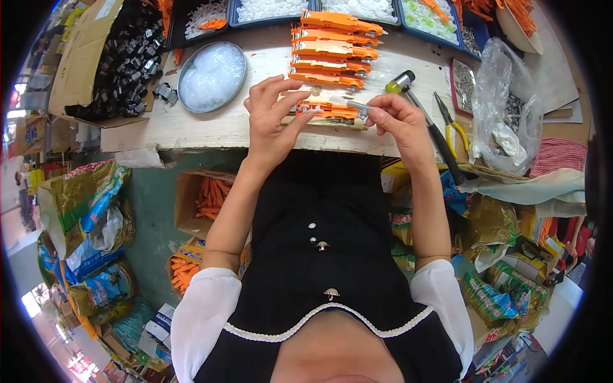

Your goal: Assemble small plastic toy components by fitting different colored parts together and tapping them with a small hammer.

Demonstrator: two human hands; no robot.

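Orange plastic housing [338,112] is positioned between the left hand [271,118], part-open at its white insert [308,108], and the right hand [405,122], pinching a slender grey piece [351,104], so the insert could be dislodged by a slip.

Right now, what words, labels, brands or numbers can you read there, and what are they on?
I can't quote any text reliably.
Gold-and-green sack on the left: printed, too small and distorted to read.
White-and-blue box at lower left: printed, too small to read.
Green-and-gold sacks at lower right: printed, too blurred to read.
Orange piece between left hand and right hand: no lettering visible.
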